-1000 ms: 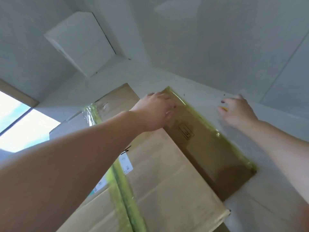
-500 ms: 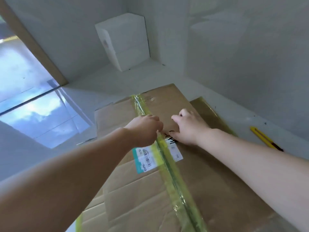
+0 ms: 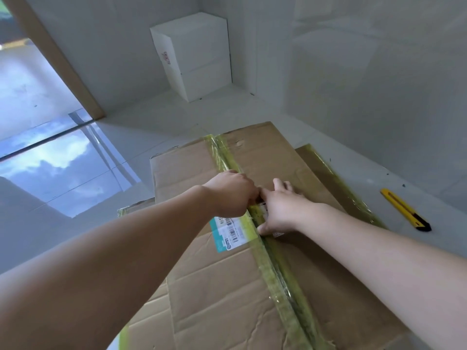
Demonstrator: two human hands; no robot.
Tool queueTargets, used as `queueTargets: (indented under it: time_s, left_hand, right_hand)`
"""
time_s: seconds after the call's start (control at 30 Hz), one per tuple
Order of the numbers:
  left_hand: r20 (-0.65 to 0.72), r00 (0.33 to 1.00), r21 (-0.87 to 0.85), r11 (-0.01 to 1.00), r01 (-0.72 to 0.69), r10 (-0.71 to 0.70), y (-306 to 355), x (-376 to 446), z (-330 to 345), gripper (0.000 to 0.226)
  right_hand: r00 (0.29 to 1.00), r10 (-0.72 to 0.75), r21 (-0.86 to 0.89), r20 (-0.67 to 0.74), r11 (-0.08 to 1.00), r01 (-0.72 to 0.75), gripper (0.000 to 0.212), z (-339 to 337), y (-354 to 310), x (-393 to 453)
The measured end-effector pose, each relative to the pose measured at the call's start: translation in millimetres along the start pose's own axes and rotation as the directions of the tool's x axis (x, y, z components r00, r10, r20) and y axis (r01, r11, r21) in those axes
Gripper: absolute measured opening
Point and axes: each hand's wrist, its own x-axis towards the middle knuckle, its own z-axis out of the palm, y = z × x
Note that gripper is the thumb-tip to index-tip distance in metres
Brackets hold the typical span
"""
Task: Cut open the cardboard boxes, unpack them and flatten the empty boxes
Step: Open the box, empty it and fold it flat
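A glossy white tiled floor (image 3: 141, 127) fills the scene, meeting white walls (image 3: 366, 72) at the far side and right, with a tan door frame (image 3: 55, 59) slanting down the far left. On the floor in the middle and near part lies the large brown cardboard box (image 3: 214, 286), its top flaps closed and sealed by a strip of yellow-green tape (image 3: 275, 263) that runs along the centre seam from the far edge to the near edge. Under its right side a second, flatter piece of taped cardboard (image 3: 331, 178) sticks out toward the right. A white box (image 3: 194, 54) stands upright in the far corner against the walls, well apart from the brown one. Both bare forearms reach in from the near side and the hands meet at the seam, about midway along the box top. The left hand (image 3: 231, 192) sits on the left of the tape with its fingers curled down at the seam; whether they pinch the tape cannot be told. The right hand (image 3: 283, 208) lies on the right flap, fingers stretched flat toward the far side and thumb pressed beside the tape. A white shipping label (image 3: 231, 231) with a teal edge and barcode is stuck across the seam, partly under the hands. A yellow utility knife (image 3: 404, 209) with a black end lies on the floor to the right, apart from the cardboard.
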Motion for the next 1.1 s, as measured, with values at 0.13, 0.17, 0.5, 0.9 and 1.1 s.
queueTargets:
  time_s: [0.13,0.17,0.5,0.9,1.1]
  left_hand:
    - [-0.011,1.0,-0.03,0.999,0.018,-0.019,0.9,-4.7,3.5,0.03]
    - [-0.011,1.0,-0.009,1.0,-0.001,0.0,1.0,-6.0,4.7,0.031]
    - [-0.33,0.943,0.147,0.985,0.088,-0.035,-35.8,-21.2,-23.3,0.019]
    - [-0.428,0.879,0.396,0.83,0.393,-0.211,-133.6,-79.1,-86.5,0.021]
    - [-0.376,0.865,0.102,0.913,0.395,-0.332,-168.3,-98.2,-81.4,0.03]
  right_hand:
    - [0.997,0.07,0.0,0.013,0.998,-0.07,0.103,-0.4,-6.5,-1.7]
    - [0.997,0.074,0.007,0.019,0.997,-0.075,0.103,-1.3,-8.6,-1.5]
    - [0.989,0.055,0.034,-0.14,0.998,-0.051,0.077,-44.1,-23.4,-8.4]
    - [0.855,0.106,0.032,-0.508,0.994,-0.104,0.017,-142.4,0.6,-8.2]
    - [0.867,0.164,0.036,-0.47,0.985,-0.167,0.05,-136.2,14.6,3.0]
